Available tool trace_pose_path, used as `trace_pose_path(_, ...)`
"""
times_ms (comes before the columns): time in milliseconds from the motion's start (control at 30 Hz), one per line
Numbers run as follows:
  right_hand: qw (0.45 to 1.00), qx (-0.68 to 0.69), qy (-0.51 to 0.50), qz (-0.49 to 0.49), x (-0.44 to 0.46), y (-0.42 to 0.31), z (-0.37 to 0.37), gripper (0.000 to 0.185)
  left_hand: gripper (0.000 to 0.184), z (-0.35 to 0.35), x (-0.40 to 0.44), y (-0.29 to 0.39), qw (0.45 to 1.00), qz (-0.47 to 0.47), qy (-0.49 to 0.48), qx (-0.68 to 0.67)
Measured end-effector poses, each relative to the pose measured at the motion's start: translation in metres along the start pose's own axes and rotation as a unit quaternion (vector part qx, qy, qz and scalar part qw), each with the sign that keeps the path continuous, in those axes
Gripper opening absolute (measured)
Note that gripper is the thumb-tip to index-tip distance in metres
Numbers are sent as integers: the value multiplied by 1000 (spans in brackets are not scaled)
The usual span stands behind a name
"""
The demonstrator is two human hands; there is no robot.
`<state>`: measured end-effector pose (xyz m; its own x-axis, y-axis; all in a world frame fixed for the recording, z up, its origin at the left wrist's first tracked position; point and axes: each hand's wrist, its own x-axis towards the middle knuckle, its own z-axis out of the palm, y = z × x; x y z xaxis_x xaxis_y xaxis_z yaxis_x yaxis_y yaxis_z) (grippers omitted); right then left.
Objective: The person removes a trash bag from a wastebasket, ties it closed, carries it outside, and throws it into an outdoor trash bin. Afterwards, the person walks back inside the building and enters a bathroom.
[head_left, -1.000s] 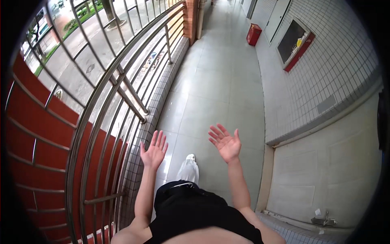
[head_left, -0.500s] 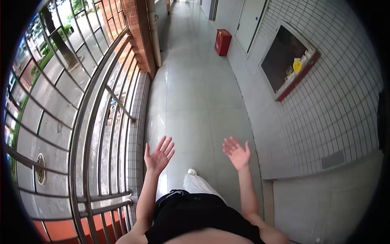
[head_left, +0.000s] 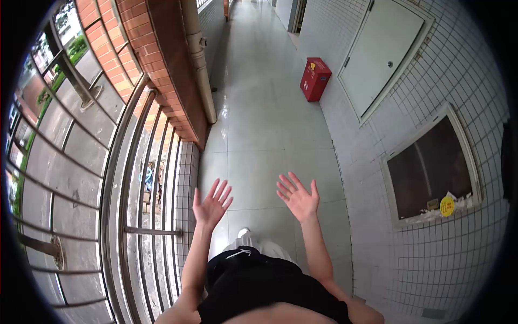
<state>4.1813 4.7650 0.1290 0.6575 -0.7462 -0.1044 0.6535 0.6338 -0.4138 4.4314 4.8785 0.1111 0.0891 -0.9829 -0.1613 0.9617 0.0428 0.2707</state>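
Both hands are held out in front of my body over the corridor floor (head_left: 259, 129), palms up. My left hand (head_left: 211, 208) has its fingers spread and holds nothing; the metal railing (head_left: 116, 178) is on its outer side, apart from it. With fingers fanned and thumb out, my right hand (head_left: 300, 200) is likewise free of any object. The tiled wall (head_left: 372, 216) lies to its right, not touched. Below the hands are a black garment (head_left: 270, 281), white trousers and one white shoe (head_left: 244, 232).
A red box (head_left: 315, 80) stands on the floor against the right wall. Past it comes a pale cabinet door (head_left: 380, 51), then a dark framed panel (head_left: 429, 167) with a yellow round sticker (head_left: 447, 206). On the left rise a brick pillar (head_left: 143, 43) and a pipe (head_left: 199, 70).
The view has moved forward along the corridor; the red box, the wall panel and the pillar are nearer. My right hand has shifted slightly left, closer to the left hand. Both stay spread.
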Motion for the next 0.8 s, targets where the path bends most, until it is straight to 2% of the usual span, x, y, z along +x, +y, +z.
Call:
trace_pose_path(67,999,21,18,-25,52,-47,-4,71,73,51,95,6,998,-42,-33,16)
trace_pose_path(133,998,-11,37,-42,108,-92,-14,76,74,83,190,17,987,-134,-89,-11)
trace_pose_path(300,992,-19,59,-112,287,-186,-60,77,78,71,409,58,978,-170,-115,-25)
trace_pose_path(400,999,18,-3,-34,440,-219,-78,76,80,49,520,117,991,-110,-68,-34)
trace_pose_path(433,1000,17,-20,-10,494,-228,-72,77,80,52,554,138,992,-109,-61,-35)
trace_pose_path(500,998,19,-45,34,597,-241,-50,78,82,63,614,183,999,-35,-11,-37)
trace_pose_path(533,997,13,-62,49,646,-250,-38,78,82,70,647,205,999,-31,-8,-40)
trace_pose_path(633,993,-14,-87,75,789,-273,-18,77,81,70,749,264,997,71,-3,-37)
trace_pose_path(700,991,-22,-101,83,873,-287,-29,77,81,59,836,290,997,63,-16,-38)
trace_pose_path(800,996,33,-83,30,986,-332,-53,76,81,55,981,326,998,20,-53,-17)
